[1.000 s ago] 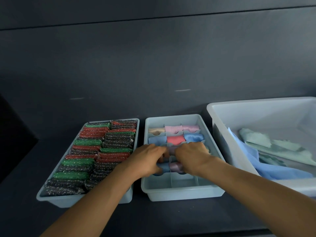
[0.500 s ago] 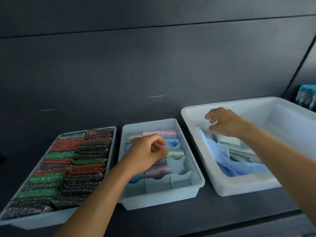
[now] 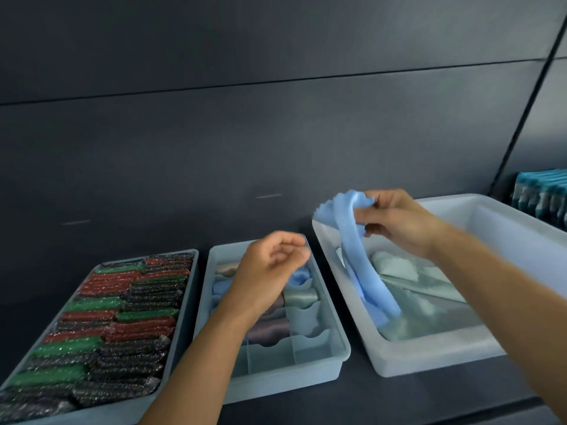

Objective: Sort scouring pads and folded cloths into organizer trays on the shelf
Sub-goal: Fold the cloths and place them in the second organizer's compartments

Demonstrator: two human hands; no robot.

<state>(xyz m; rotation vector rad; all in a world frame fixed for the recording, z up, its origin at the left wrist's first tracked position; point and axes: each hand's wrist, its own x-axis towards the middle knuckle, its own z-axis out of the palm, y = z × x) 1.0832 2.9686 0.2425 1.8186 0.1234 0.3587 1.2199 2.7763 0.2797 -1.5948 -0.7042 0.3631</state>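
Head view: the right hand (image 3: 395, 222) has its grip closed on one end of a blue cloth (image 3: 359, 262), thumb and fingers pinching the top. The cloth hangs unfolded, with its lower end trailing into the white bin (image 3: 429, 360) on the right of the shelf (image 3: 368, 403). The left hand (image 3: 273, 265) hovers above the divided tray (image 3: 285, 383) with its fingers loosely curled and its grip holding nothing.

The sorting looks well advanced. On the left, the pad tray (image 3: 187, 302) is packed edge to edge with scouring pads (image 3: 116, 317) in green, red and dark glittery rows, so that half seems done. In the divided tray, the rear and middle compartments hold folded cloths (image 3: 299, 297) in pale green, blue, mauve and beige. The front row of compartments appears bare, though the left forearm hides part of the left column.

What remains, by my reading, is the blue cloth, which needs folding before it fits a compartment. There are also a few pale green cloths (image 3: 395, 266) lying loose on the bin floor.

At the far right edge stands a row of teal items (image 3: 540, 191), too blurred to identify. No brand, label or writing can be read on the trays, the bin or the cloths.
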